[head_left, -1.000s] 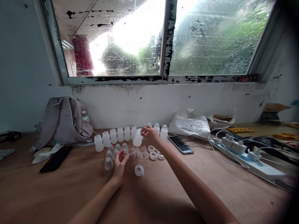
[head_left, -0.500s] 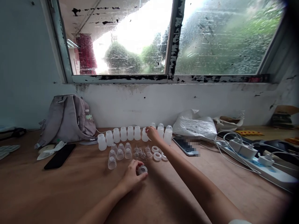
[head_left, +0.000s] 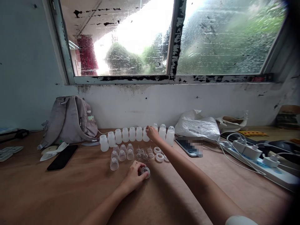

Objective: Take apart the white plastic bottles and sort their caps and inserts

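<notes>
My left hand has its fingers round a small clear ring-like part low over the table. Farther back, my right hand grips the top of a frosted bottle at the right end of a row of open bottles. Just right of it stand bottles with clear domed caps. In front of the row are several clear cups, small clear parts and white rings. My right forearm partly hides the rings.
A grey backpack and a black phone are at the left. To the right lie another phone, a silver bag and a white power strip with plugs and cables. A wall with a window stands behind.
The whole view has shifted slightly. My left hand has closed in around the clear part, which now looks tilted. My right hand stays at the same bottle's top.
</notes>
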Demonstrator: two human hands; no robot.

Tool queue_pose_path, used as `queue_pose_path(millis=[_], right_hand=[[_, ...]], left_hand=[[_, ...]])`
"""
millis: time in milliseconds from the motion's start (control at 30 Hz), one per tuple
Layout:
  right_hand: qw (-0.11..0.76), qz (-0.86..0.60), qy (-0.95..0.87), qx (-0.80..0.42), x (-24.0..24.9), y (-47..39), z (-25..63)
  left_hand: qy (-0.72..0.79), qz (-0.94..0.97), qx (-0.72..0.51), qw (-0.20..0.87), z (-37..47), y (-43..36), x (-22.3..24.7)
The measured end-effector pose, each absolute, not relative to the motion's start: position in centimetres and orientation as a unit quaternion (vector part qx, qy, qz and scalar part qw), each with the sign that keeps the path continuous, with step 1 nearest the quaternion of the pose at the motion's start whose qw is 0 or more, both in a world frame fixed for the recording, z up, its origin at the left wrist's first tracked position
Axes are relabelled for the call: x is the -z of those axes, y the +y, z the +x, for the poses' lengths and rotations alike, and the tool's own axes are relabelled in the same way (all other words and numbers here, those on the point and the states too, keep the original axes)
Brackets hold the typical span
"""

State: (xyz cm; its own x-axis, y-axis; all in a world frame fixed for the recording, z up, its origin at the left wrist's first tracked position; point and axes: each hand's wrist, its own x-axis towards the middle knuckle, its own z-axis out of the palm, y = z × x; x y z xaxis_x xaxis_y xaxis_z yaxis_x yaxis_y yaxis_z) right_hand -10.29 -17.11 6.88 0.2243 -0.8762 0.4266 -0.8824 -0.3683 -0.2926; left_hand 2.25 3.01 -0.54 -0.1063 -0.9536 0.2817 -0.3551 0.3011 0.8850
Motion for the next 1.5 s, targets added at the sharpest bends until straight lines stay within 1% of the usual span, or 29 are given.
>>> queue_pose_path(millis=[133, 233, 333, 467, 633, 767, 900, 1000, 1100, 1233, 1333, 1500], right_hand=[[0.013, 0.781, -0.55, -0.297, -7.3, -15.1, -10.1], [0.011, 0.794, -0.521, -0.312, -6.4, -11.5, -10.2], [-0.027, 0.841, -0.444, -0.309, -4.1, -6.4, -10.9], [-0.084, 0.899, -0.35, -0.251, -1.4, -1.0, -12.8], [-0.124, 0.899, -0.328, -0.262, -1.3, 0.0, -14.3], [-0.139, 0.909, -0.282, -0.274, -1.5, 0.0, -14.5], [-0.153, 0.886, -0.313, -0.307, -1.4, -0.6, -14.5], [-0.122, 0.852, -0.399, -0.317, -1.3, -2.2, -14.3], [-0.052, 0.845, -0.472, -0.247, -1.2, -3.8, -13.8], [0.02, 0.843, -0.509, -0.172, -0.9, -4.4, -12.6], [0.043, 0.847, -0.506, -0.157, -1.2, -4.5, -11.7], [0.058, 0.841, -0.504, -0.19, -2.9, -5.6, -11.0]], left_hand=[[-0.678, 0.491, 0.323, 0.441, 2.2, 3.1, 0.5], [-0.696, 0.493, 0.294, 0.431, 2.3, 3.1, 0.5], [-0.708, 0.512, 0.251, 0.417, 2.5, 3.1, 0.6], [-0.733, 0.524, 0.215, 0.377, 2.8, 3.2, 0.3], [-0.76, 0.529, 0.182, 0.331, 2.4, 3.7, -0.3], [-0.784, 0.536, 0.143, 0.279, 1.8, 4.2, -0.5], [-0.791, 0.546, 0.103, 0.256, 1.7, 4.4, -0.3], [-0.781, 0.561, 0.086, 0.26, 1.7, 4.3, -0.2], [-0.781, 0.564, 0.076, 0.258, 1.7, 4.2, -0.1], [-0.782, 0.564, 0.066, 0.256, 1.7, 4.3, -0.1], [-0.782, 0.563, 0.061, 0.26, 1.8, 4.3, -0.1], [-0.783, 0.567, 0.058, 0.25, 1.8, 4.4, -0.3]])
